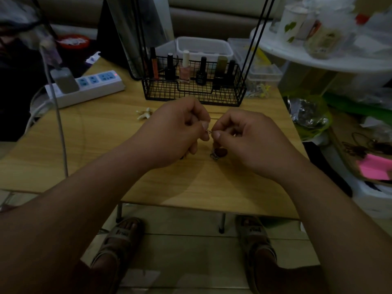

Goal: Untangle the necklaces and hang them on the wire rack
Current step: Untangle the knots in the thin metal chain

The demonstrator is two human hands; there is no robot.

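Above the middle of the wooden table (106,132), my left hand (180,128) and my right hand (239,136) meet fingertip to fingertip. Both pinch a thin necklace at its small metal clasp (209,131). A reddish pendant with a metal charm (218,153) hangs below my right hand, partly hidden by the fingers. The chain itself is too fine to follow. The black wire rack (193,92) stands just behind my hands, with two tall black uprights (257,39) rising from it.
Several nail polish bottles (184,66) fill the rack's basket. A white power strip (89,85) with a cable lies at the left. A small pale ornament (145,113) lies left of my hands. Clear plastic boxes (263,73) and cluttered shelves stand at the right.
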